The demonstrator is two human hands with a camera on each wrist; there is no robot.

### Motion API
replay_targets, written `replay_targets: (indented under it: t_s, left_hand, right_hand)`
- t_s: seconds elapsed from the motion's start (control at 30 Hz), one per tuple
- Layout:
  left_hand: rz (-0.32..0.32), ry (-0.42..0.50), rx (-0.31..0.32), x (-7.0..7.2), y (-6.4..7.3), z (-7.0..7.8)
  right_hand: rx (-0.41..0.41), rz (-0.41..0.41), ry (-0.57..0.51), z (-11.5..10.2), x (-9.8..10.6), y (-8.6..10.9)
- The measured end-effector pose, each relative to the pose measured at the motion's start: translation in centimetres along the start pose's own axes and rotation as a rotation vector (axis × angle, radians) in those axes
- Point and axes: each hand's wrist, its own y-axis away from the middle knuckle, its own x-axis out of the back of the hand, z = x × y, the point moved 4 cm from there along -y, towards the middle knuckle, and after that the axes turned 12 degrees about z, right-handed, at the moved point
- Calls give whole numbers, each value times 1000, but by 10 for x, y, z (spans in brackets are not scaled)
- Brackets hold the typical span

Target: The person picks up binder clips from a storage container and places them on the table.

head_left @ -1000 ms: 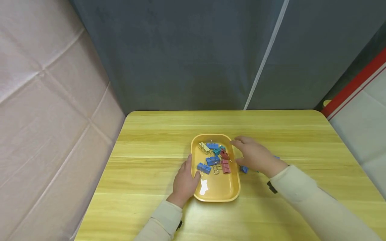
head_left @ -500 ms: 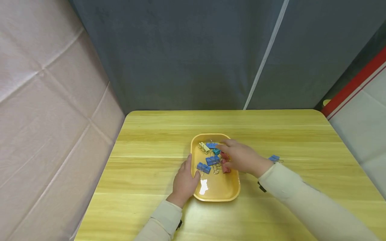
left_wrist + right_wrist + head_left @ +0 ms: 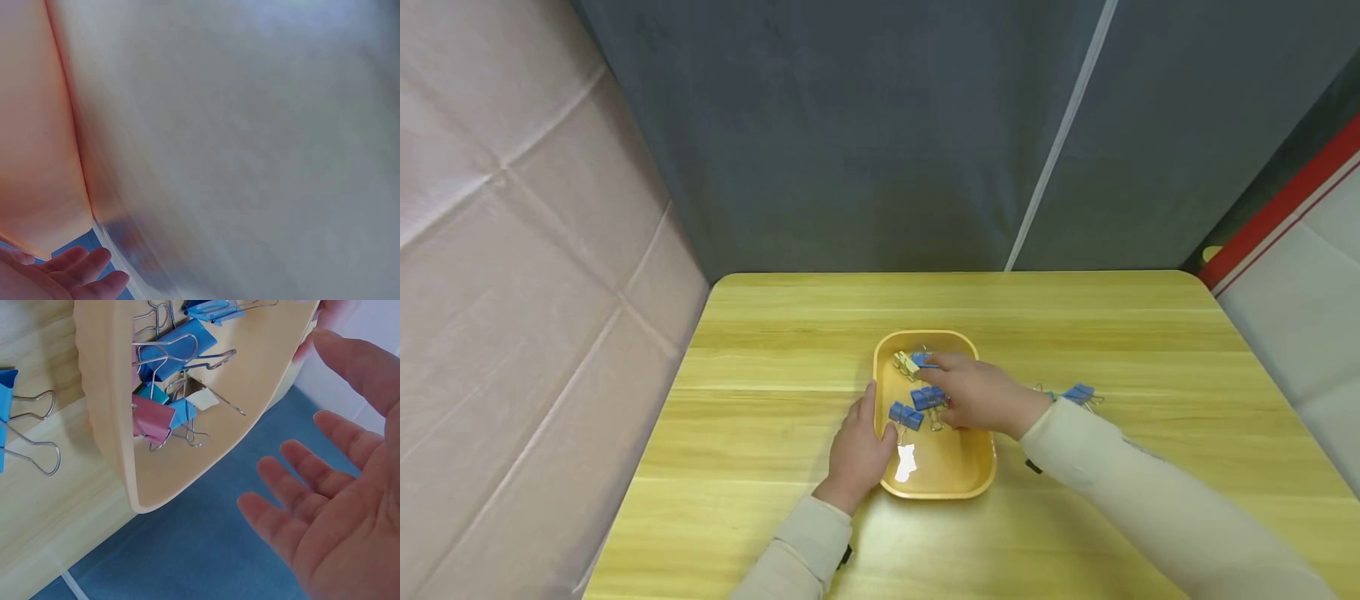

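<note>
A yellow tray holds several binder clips, among them a pale yellow clip, a blue clip and, in the right wrist view, a pink clip. My left hand rests at the tray's left side, its thumb overlapping the rim and its fingers along the outer wall. Over the tray's right half reaches my right hand, hiding the clips below it in the head view. Seen in the right wrist view, its fingers are spread and the palm has nothing in it.
Right of the tray, a blue binder clip lies on the wooden table, with a bit of teal beside it, partly behind the right forearm. A dark grey curtain hangs behind the table, and a pale sheet covers the left side.
My right hand has moved left from the tray's right edge to over the clips, covering the pink and red ones. The clip on the table right of it is now uncovered. The left hand stays put.
</note>
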Motion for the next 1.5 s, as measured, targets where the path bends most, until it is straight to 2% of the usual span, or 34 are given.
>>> replay_targets:
  t_s: [0.4,0.57,0.73,1.03,1.3,1.5]
  left_hand:
    - [0,-5,-3,-1,-1,0]
    - [-3,-8,-6,-2,-2,0]
    - [-11,-2,-3,-2,-2,0]
    - [-3,-7,-12,-2,-1,0]
    - [12,-5,-23,-2,-1,0]
    - [18,5,-23,-2,-1,0]
  right_hand:
    - [51,-102,18,-9,-18,-10]
    - [104,-138,92,-15,-27,-16]
    - [124,-175,150,-18,-33,-19]
    - [204,-148,174,-20,-40,-24]
    - [187,-197,180,-20,-51,-29]
    - [211,-210,208,-21,-57,-31]
